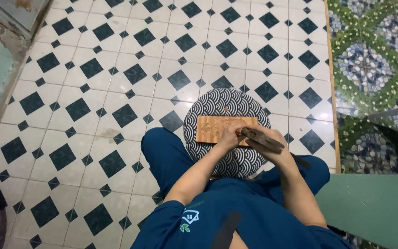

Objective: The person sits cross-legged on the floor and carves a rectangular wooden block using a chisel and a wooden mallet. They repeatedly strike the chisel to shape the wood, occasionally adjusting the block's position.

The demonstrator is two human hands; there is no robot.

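1. A rectangular light-brown wooden board with carved relief [219, 128] is laid flat on a round cushion patterned with dark blue and white wave arcs [208, 108], which rests on the floor of white tiles with dark diamond insets [116, 69].
2. The board's near right edge is pressed by the left hand [230, 137], fingers curled down onto the wood.
3. Just right of that hand, at the board's right end, a dark elongated tool [262, 138] is clasped by the right hand [272, 148]; its grip is closed around the handle.
4. Dark blue trouser legs [166, 154] are seen on either side of the cushion.
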